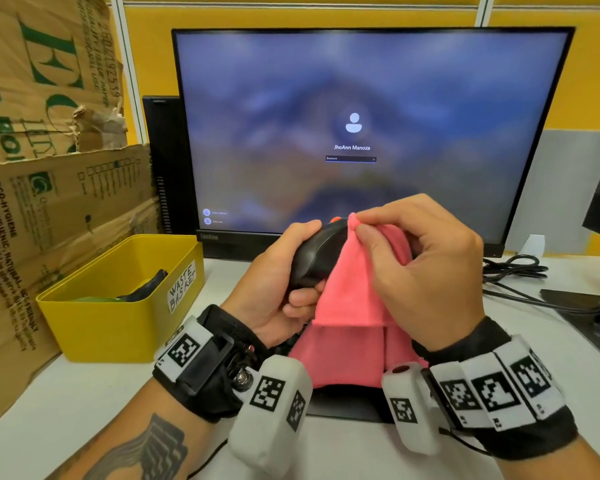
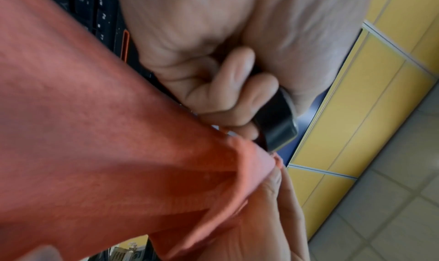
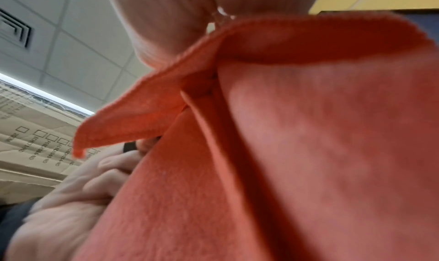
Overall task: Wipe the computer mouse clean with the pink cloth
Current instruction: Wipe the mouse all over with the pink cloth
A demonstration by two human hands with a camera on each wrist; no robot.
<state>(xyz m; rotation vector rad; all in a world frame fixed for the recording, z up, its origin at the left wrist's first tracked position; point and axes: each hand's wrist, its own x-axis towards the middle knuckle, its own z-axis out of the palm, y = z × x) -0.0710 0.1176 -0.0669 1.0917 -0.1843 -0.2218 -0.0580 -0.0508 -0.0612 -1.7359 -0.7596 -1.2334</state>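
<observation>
My left hand (image 1: 284, 271) grips a black computer mouse (image 1: 317, 254) lifted off the desk in front of the monitor; its red wheel shows at the top. My right hand (image 1: 416, 271) pinches the pink cloth (image 1: 350, 306) between thumb and fingers and holds it against the mouse's right side. The cloth hangs down over the keyboard. In the left wrist view the curled fingers (image 2: 228, 96) wrap the dark mouse (image 2: 275, 122), with the cloth (image 2: 106, 143) filling the left. The right wrist view is mostly cloth (image 3: 297, 152), with the left hand (image 3: 71, 199) at the lower left.
A yellow box (image 1: 118, 299) labelled waste basket stands on the white desk (image 1: 66, 393) at the left, beside cardboard boxes (image 1: 32, 168). The monitor (image 1: 361, 133) shows a login screen. Cables (image 1: 520, 271) and another monitor stand (image 1: 589, 313) lie at the right.
</observation>
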